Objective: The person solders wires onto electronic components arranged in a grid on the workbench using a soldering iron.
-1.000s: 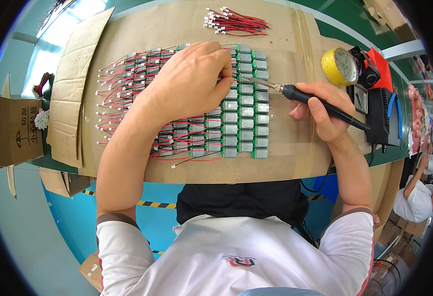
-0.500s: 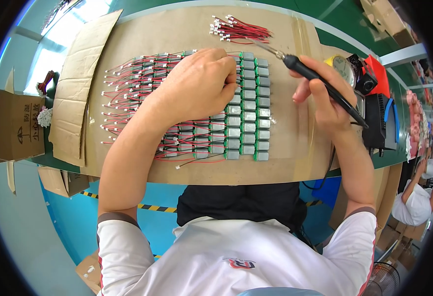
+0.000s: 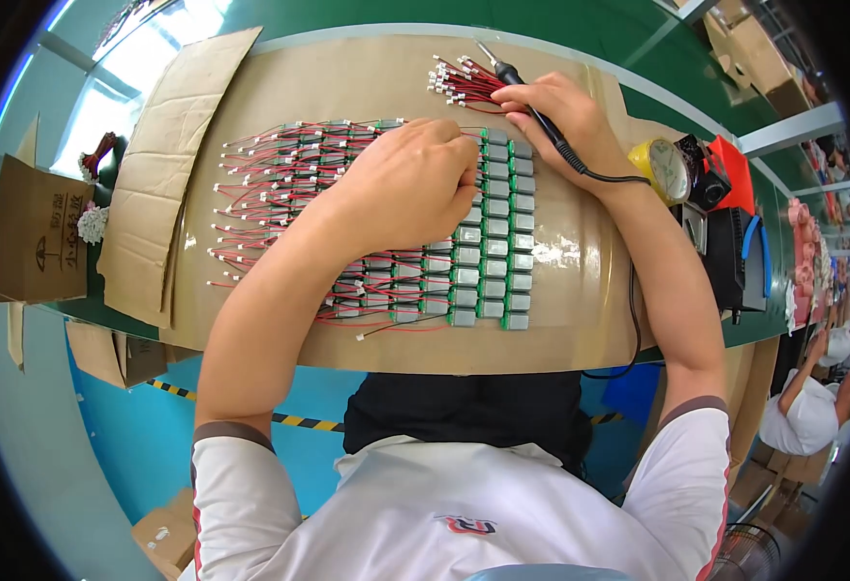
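Rows of small grey modules with green circuit boards (image 3: 493,248) lie close together on the brown cardboard sheet (image 3: 367,76). Red and black wires with white connectors (image 3: 250,186) trail leftward from many of them. My left hand (image 3: 407,184) rests over the upper middle of the rows, fingers curled in a pinch; whatever is between the fingertips is hidden. In my right hand (image 3: 575,121) is a black soldering iron (image 3: 509,75), its metal tip pointing up and left, away from the modules. Beside that tip lies a pile of loose red and black connector wires (image 3: 463,85).
At the right stand a roll of yellow tape (image 3: 659,170), a black box (image 3: 725,254) and blue-handled pliers (image 3: 756,254). The iron's cable hangs over the table's front edge. A bent cardboard sheet (image 3: 168,165) and an open carton (image 3: 32,232) are at the left.
My right hand has moved up and left with the soldering iron, from right of the rows to the wire pile. My left hand stays over the rows, still curled.
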Tool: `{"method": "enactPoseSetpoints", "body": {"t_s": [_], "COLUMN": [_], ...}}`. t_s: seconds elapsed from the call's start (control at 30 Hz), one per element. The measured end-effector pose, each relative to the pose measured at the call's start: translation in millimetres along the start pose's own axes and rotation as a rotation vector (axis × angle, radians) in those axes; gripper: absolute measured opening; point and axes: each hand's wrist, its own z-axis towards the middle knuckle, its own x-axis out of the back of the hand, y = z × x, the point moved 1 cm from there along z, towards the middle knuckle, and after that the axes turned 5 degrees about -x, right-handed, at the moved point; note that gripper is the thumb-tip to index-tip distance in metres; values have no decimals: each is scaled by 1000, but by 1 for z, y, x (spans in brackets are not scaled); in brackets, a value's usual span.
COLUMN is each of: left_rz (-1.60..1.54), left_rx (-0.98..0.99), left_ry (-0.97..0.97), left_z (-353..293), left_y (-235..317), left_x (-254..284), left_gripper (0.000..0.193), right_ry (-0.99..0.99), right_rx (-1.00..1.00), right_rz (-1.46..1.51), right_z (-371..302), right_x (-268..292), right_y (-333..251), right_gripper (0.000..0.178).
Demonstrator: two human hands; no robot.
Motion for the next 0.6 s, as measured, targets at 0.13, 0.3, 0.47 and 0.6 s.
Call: {"method": "enactPoseSetpoints", "body": {"t_s": [0.13,0.3,0.47,0.6], "left_rz": [-1,-15,-23,-3], "left_rx": [5,-8,-11,2], "left_ry": [-3,11,2,1], "left_z": [0,-1,0,0], "left_y": [0,-2,-2,-1], "left_x": [0,-1,-2,-1], "left_gripper": [12,12,11,12], "right_ry": [-8,-4,1,42], "right_rx": [25,80,80,-73], "right_rz": [-47,-74,-36,54], "right_z": [2,5,2,-8], "right_x": [-1,-3,1,14], "right_y": [3,5,6,-11], "right_gripper": [26,25,29,33]}}
